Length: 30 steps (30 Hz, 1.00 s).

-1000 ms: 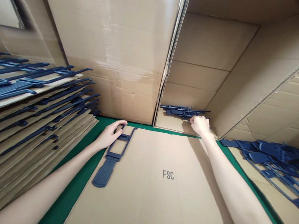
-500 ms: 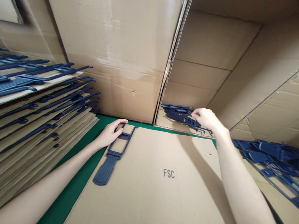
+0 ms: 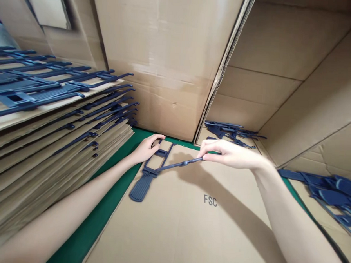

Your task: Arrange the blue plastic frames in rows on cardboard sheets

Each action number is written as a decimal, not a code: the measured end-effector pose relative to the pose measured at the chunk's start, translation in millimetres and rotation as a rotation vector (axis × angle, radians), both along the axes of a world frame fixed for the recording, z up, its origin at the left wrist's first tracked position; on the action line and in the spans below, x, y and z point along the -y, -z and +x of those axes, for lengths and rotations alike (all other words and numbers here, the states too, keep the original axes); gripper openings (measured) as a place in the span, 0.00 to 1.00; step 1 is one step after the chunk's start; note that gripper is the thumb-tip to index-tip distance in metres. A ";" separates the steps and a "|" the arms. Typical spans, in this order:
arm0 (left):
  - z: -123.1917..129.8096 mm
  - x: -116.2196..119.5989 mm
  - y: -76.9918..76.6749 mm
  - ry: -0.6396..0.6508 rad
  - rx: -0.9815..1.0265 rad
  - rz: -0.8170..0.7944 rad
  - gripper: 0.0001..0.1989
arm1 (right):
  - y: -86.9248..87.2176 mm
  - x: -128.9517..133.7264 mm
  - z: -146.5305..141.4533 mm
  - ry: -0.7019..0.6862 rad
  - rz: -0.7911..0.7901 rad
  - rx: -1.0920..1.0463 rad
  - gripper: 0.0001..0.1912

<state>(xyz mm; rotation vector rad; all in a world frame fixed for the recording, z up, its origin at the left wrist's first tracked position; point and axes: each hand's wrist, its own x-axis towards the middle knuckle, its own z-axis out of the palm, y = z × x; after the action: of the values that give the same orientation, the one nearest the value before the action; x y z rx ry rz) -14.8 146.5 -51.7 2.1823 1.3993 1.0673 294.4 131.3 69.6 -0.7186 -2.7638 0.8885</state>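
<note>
A dark blue plastic frame with a ribbed, rounded paddle end [image 3: 142, 188] lies flat on a cardboard sheet [image 3: 170, 225] printed FSC. My left hand [image 3: 146, 149] is closed on the frame's far end, thumb and fingers around one leg. In a pinch, my right hand [image 3: 230, 154] holds a second dark blue plastic frame [image 3: 179, 164], seen nearly edge-on and slanting above the sheet. Its left end reaches the first frame near the paddle joint; whether they touch I cannot tell. My right fingers hide its other end.
On the left rises a stack of cardboard sheets [image 3: 75, 142] with similar blue frames [image 3: 42, 81] between and on top. An open carton [image 3: 254, 88] at back right has loose frames [image 3: 228, 129] inside. More parts [image 3: 334, 191] lie at far right. A green surface [image 3: 101, 206] shows underneath.
My right hand has drawn a frame out of the carton and brought it left and nearer, over the cardboard sheet. My left hand stays on the first frame. The view has shifted left.
</note>
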 end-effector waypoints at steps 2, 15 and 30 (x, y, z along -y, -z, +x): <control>0.0 0.0 0.7 0.001 0.001 0.003 0.18 | 11.8 2.3 -15.9 -0.106 -0.037 -0.018 0.14; 0.5 -1.8 -0.4 0.022 -0.027 0.035 0.18 | 33.3 -7.1 -15.3 0.180 -0.002 0.313 0.07; 3.1 -0.6 3.1 0.062 -0.044 0.087 0.15 | 34.3 57.8 -64.1 -0.095 0.729 -0.019 0.08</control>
<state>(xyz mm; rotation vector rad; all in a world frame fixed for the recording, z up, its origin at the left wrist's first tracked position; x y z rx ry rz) -11.8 147.0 -54.8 2.3085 1.3178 1.0828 230.3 73.5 35.3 -0.4338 -2.8034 -0.1321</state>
